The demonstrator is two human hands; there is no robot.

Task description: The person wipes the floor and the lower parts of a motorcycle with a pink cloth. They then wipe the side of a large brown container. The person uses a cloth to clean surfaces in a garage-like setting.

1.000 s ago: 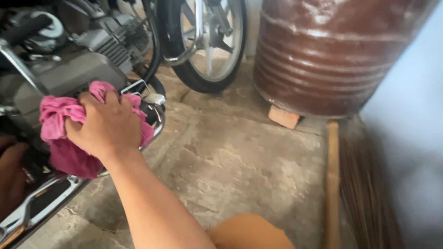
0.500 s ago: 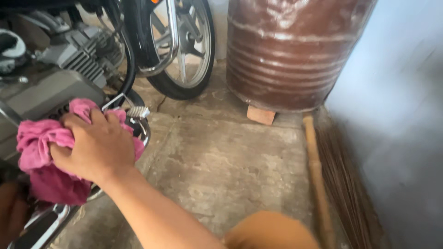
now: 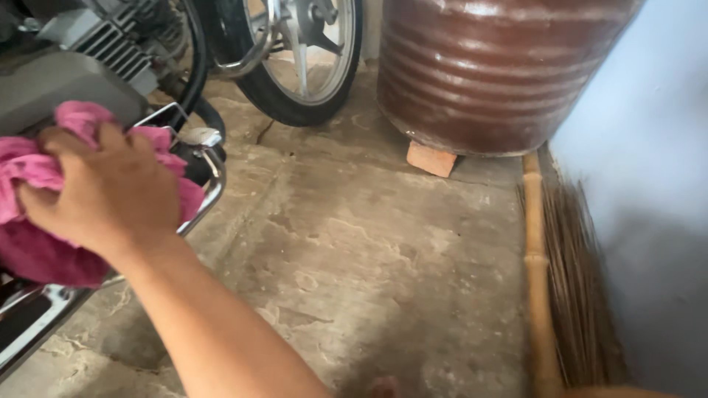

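My right hand [image 3: 103, 191] is clenched on a bunched pink cloth [image 3: 33, 258] and presses it against the side of a motorcycle, just below the grey engine case [image 3: 51, 85]. A chrome pedal [image 3: 199, 138] sticks out right beside my fingers. Under the cloth a chrome exhaust pipe [image 3: 29, 324] runs toward the lower left corner. My forearm reaches in from the bottom middle. My left hand is out of the picture.
The motorcycle's front wheel [image 3: 295, 107] stands at the top. A large brown ribbed barrel [image 3: 501, 74] rests on a brick [image 3: 431, 158]. A broom with a bamboo handle [image 3: 537, 280] leans along the pale wall [image 3: 649, 147]. Cracked concrete floor [image 3: 369, 250] lies between.
My right hand and the cloth have shifted left and up along the engine. The view has swung, and my left hand at the lower left edge has dropped out of sight.
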